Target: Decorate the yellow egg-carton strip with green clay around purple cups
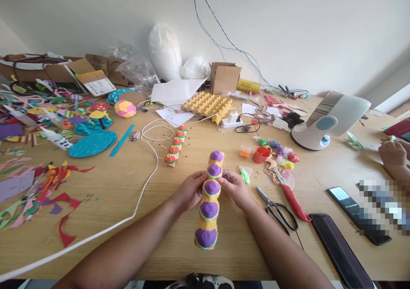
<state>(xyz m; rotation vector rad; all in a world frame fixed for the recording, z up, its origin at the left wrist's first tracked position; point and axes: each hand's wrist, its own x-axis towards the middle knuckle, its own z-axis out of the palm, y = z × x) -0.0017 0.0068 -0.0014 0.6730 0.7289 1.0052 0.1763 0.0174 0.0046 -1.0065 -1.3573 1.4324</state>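
Observation:
A yellow egg carton strip (211, 225) stretches away from me over the table's near middle. Its bumps are capped with purple clay, with pale green clay around their lower edges. From the left, my left hand (192, 190) grips the strip's side near its far half. My right hand (236, 188) is closed at the opposite side, its thumb against the strip. A thin dark tool (226, 173) pokes up from the fingers of that hand. Farther off lies a finished-looking strip (174, 148) with red caps, green edges and pins sticking out.
Scissors (277, 210), a red-handled knife (293, 199) and phones (342, 250) lie to the right. Clay packets (245, 175) surround a red cup (261, 154). A white cable (141, 203) crosses the left side. Behind are an egg tray (208, 105) and a fan (329, 120); another person's hand (392, 152) is far right.

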